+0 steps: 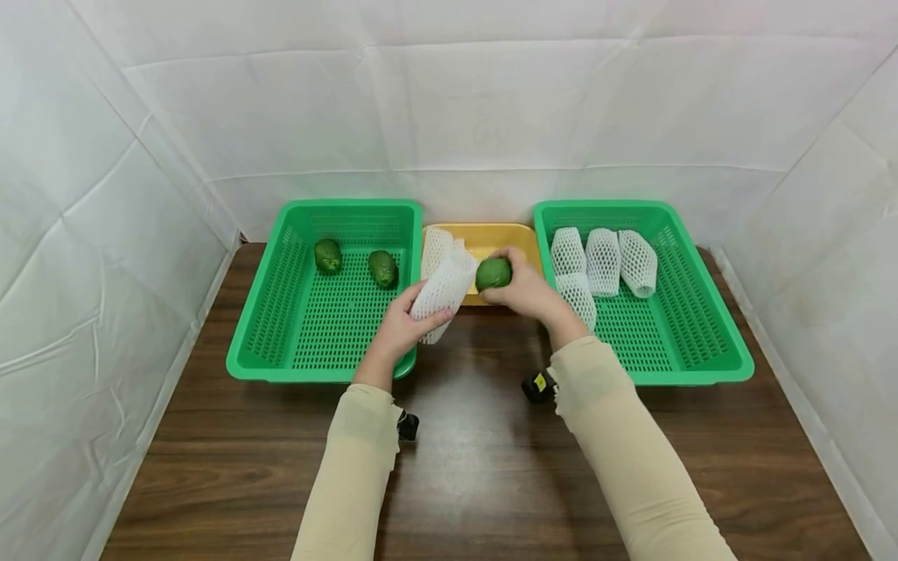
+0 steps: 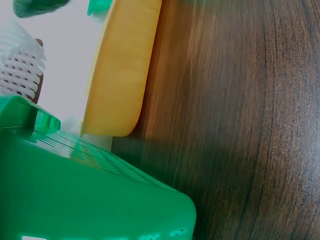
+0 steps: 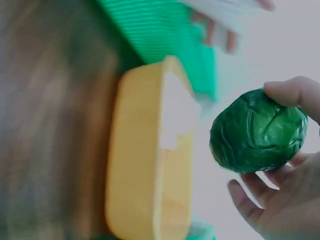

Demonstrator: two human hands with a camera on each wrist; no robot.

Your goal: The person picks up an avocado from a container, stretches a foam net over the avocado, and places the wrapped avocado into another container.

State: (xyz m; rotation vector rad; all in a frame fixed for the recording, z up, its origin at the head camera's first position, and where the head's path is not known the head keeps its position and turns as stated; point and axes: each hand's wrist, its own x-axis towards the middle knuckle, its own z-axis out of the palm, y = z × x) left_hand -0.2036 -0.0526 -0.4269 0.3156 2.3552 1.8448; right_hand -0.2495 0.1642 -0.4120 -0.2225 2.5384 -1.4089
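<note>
My left hand point(image 1: 401, 323) grips a white foam net sleeve point(image 1: 447, 284), thumb on its near side. The sleeve slants up to the right, its upper end close to a dark green, wrinkled avocado point(image 1: 494, 274). My right hand point(image 1: 525, 290) holds that avocado over the yellow tray. In the right wrist view, the thumb point(image 3: 290, 92) presses the top of the avocado point(image 3: 257, 132), with the fingers under it. Only part of the netting point(image 2: 20, 75) shows in the left wrist view; the left hand itself is out of that view.
The left green basket point(image 1: 337, 206) contains two avocados point(image 1: 383, 269). Between the baskets stands a yellow tray point(image 1: 505, 227) with more white foam netting point(image 1: 436, 243) at its left. The right green basket point(image 1: 733, 360) has several net-sleeved pieces point(image 1: 602, 261). Everything stands on a dark wood table point(image 1: 470, 483).
</note>
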